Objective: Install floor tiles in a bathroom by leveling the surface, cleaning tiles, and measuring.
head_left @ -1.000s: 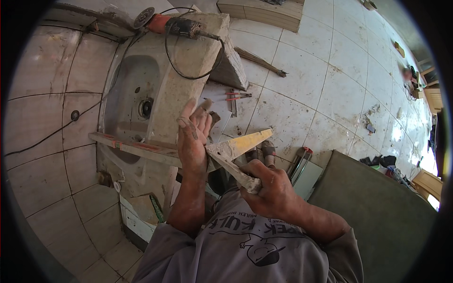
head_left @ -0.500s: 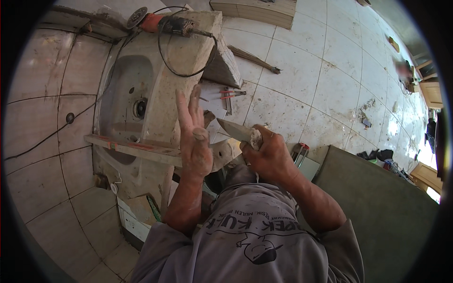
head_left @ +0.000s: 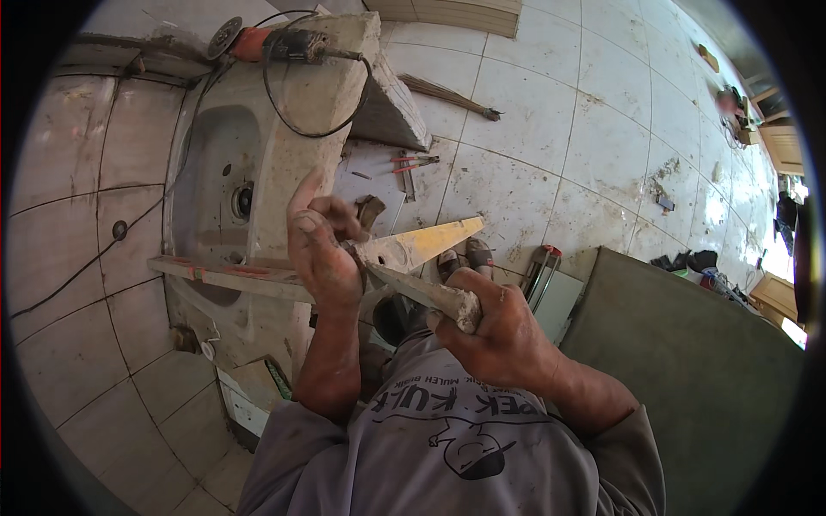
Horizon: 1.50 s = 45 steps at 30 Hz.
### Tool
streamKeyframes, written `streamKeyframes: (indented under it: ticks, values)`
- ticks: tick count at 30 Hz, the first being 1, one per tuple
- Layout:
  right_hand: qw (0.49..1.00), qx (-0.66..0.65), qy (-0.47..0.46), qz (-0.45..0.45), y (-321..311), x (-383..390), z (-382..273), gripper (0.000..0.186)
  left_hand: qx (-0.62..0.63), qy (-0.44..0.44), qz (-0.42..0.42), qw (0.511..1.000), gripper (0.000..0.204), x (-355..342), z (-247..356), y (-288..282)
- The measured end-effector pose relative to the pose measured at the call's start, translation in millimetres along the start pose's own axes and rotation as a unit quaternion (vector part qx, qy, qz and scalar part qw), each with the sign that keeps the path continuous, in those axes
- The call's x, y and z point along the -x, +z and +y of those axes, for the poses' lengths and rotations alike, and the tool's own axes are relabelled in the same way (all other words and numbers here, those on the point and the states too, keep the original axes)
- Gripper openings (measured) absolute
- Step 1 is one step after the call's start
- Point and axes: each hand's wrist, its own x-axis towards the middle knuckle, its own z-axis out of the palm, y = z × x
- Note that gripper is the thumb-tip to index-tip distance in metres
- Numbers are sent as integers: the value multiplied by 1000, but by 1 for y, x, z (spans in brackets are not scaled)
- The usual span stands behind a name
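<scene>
My right hand [head_left: 499,331] is closed on the crusted handle of a narrow grey blade [head_left: 417,292], which points left toward my left palm. My left hand [head_left: 327,258] is open and raised, index finger extended and the others bent, at the inner end of a tapered, plaster-smeared yellow piece [head_left: 443,232] with a hole. That piece points right, beyond the blade; what supports it is hidden. My sandaled feet [head_left: 477,256] show beyond it.
At left, a concrete counter [head_left: 301,95] holds a sink [head_left: 206,163], an angle grinder [head_left: 280,43] and a lath [head_left: 215,271]. Red-handled pliers [head_left: 413,159], a broom-like bundle [head_left: 447,99] and a tile cutter [head_left: 542,275] lie on the tiled floor. A dark slab [head_left: 671,378] is at right.
My left fingers, straight and upright half a second ago, have bent. The yellow piece has swung to point right again, as a second ago. The view has shifted slightly.
</scene>
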Motion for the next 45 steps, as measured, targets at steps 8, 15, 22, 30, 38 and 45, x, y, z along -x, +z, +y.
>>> streamKeyframes:
  ticks: [8, 15, 22, 30, 38, 45]
  values:
    - [997, 50, 48, 46, 14, -23, 95, 28, 23, 6, 1, 1000, 74, -1, -3, 3]
    - [992, 31, 111, 52, -6, -16, 46, 27, 34, 18, 5, 999, 74, 4, -3, -2]
    - [997, 58, 36, 25, 7, -9, 67, 28, 34, -4, -14, 999, 73, 7, -3, 9]
    - [983, 127, 134, 10, 29, -61, 146, 37, -36, -4, -65, 997, 76, 16, -7, -13]
    - [987, 131, 75, 52, 24, -39, 175, 37, 22, -34, 18, 999, 68, 9, -13, -10]
    - [966, 210, 143, 56, 10, -69, 264, 20, 118, -25, -108, 987, 58, 6, -38, -35]
